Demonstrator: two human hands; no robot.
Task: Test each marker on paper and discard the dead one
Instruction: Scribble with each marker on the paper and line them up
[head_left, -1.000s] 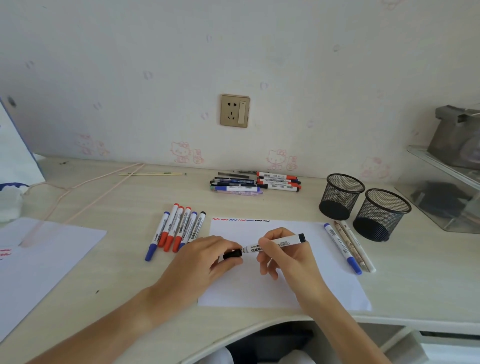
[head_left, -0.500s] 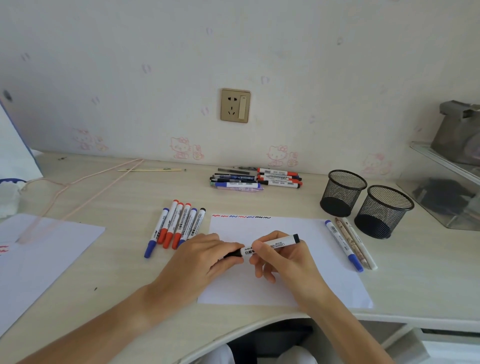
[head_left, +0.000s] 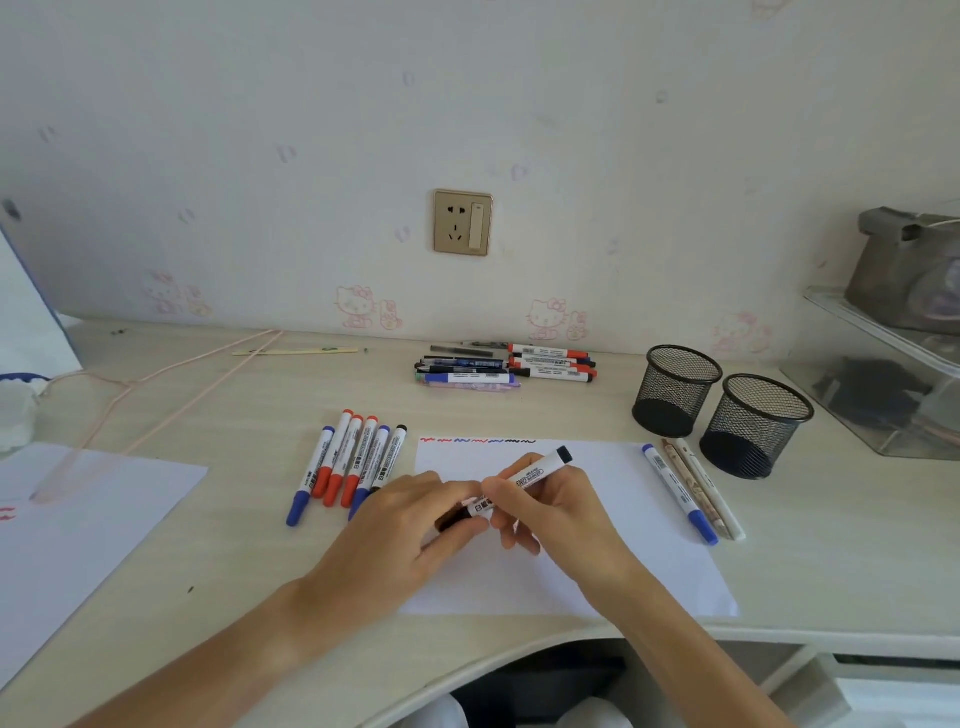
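Over the paper sheet (head_left: 613, 566), the left hand (head_left: 410, 525) pinched the black cap end of the marker (head_left: 530, 475) while the right hand (head_left: 550, 509) gripped its barrel. Its long axis ran diagonally, tail pointing up-right toward the mesh cups (head_left: 675, 389).

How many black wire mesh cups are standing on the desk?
2. One black wire mesh cup stands at the right rear, the other beside it, nearer and further right. Both stand upright.
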